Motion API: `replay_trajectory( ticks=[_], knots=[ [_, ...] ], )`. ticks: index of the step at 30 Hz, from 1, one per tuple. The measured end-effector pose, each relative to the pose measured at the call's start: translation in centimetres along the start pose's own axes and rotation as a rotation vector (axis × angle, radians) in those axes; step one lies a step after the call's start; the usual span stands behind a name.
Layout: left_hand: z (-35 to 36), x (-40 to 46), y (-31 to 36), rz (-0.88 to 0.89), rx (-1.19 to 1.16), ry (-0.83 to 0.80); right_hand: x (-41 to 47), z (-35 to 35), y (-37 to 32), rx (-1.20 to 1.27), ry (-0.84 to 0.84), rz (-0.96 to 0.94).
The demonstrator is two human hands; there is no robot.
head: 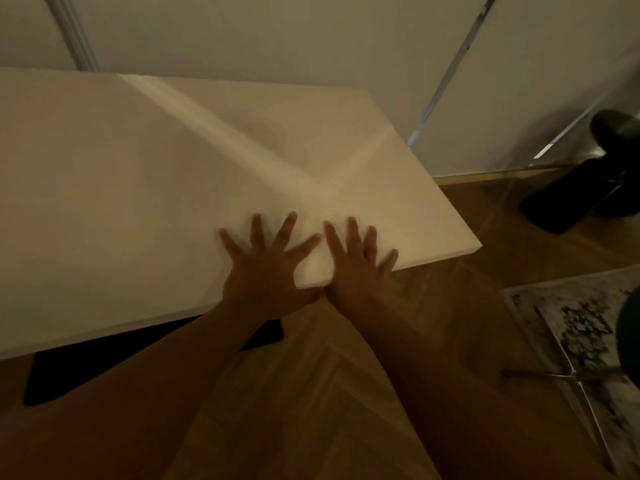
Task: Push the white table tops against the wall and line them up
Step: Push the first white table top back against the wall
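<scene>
Nearest: my 2 forearms come in from the bottom, both hands flat on the near edge of the table tops. Left hand (268, 261) is spread, palm down, fingers fanned, gripping nothing. Right hand (358, 263) the same, splayed flat just beside it, thumbs nearly touching at the edge. Both look set to press, not to clasp.

The hands sit right where the 2 white tops meet. Left top (104, 188) is the big slab running off frame left. Right top (363, 150) angles away toward the right corner. A faint seam or light streak runs diagonally between them; I can't tell which, frame is soft and dim.

Progress, my read: far edges look close to the wall (277, 36), left side appears up against it. The right top's near edge does not run in 1 line with the left's, so alignment looks unfinished. Left to do: square the right top, close any gap at the wall. Can't confirm wall contact from this angle.

Surface: smooth, matte, bare. It should slide easily under flat palms.

Room: wood floor (311, 393) in a herringbone pattern, a patterned rug (571, 327) at right, a dark object (588, 181) on the floor by the far right wall, unidentifiable. A metal strip (446, 81) runs up the wall behind the right top.
</scene>
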State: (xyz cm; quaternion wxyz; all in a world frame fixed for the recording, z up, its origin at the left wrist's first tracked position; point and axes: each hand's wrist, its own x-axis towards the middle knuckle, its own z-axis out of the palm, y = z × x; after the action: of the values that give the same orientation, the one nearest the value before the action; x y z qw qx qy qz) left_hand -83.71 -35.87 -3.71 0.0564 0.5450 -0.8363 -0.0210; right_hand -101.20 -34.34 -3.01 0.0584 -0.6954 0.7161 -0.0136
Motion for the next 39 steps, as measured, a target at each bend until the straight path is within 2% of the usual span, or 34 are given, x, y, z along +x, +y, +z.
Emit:
replay_trajectory(
  ticks=[3,6,11,23,29,35,39],
  knots=[
    [0.3,0.9,0.2,-0.016,0.080,-0.043,0.6,1.4,0.2,-0.044,0.052,-0.017],
    [0.5,1.1,0.1,-0.007,0.102,0.002,0.8,2.4,0.5,-0.074,0.162,-0.017],
    [0.9,3.2,0.2,-0.014,0.102,0.040,3.3,1.3,1.4,-0.088,0.084,-0.053],
    [1.4,6.0,0.3,-0.031,0.099,0.069,6.4,0.8,2.6,-0.091,0.083,-0.057],
    [1.0,6.2,0.3,-0.045,0.091,0.002,6.4,0.4,2.4,-0.094,0.048,-0.046],
    [-0.7,4.3,-0.5,-0.020,0.014,-0.039,3.2,-0.5,-0.7,-0.062,0.022,-0.065],
    [-1.3,-2.2,-4.9,-0.056,0.066,0.088,0.0,1.0,-4.7,-0.115,0.102,-0.159]
  ],
)
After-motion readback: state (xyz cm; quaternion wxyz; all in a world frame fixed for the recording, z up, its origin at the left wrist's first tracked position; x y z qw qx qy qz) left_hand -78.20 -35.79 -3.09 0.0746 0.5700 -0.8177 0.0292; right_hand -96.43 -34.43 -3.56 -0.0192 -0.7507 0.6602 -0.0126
